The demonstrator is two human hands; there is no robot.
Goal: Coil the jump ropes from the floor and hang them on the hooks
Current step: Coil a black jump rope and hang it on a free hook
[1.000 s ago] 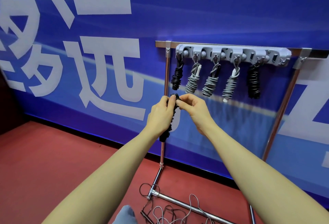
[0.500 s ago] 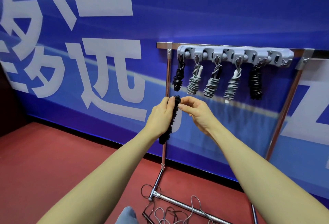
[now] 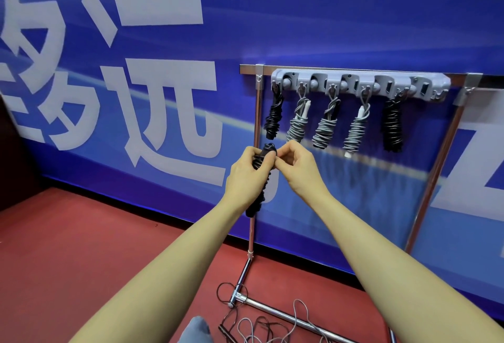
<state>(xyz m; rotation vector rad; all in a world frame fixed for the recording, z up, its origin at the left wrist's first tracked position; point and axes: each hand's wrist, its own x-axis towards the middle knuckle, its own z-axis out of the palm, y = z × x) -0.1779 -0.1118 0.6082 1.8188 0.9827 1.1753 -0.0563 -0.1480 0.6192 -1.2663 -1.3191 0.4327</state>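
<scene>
My left hand [image 3: 245, 173] grips a coiled black jump rope [image 3: 260, 192] upright, just below the grey hook rail [image 3: 360, 85]. At the bundle's top end my right hand [image 3: 297, 166] pinches the rope. Several coiled ropes hang from the rail: a black one [image 3: 273, 117] at the left, grey ones [image 3: 298, 123] [image 3: 326, 128] [image 3: 356, 131] in the middle and another black one [image 3: 392, 124] to the right. Loose black and grey ropes [image 3: 261, 329] lie tangled on the red floor by the rack's foot.
The rail sits on a chrome rack [image 3: 255, 206] standing against a blue banner wall [image 3: 163, 97]. The rack's base bar [image 3: 286, 316] runs across the floor among the loose ropes. A grey shoe tip [image 3: 195, 330] shows at the bottom edge. The rail's far-right hooks [image 3: 431, 91] carry nothing.
Both hands have risen slightly with the black bundle, closer to the hanging ropes. My right hand's fingers have closed in on the bundle's top.
</scene>
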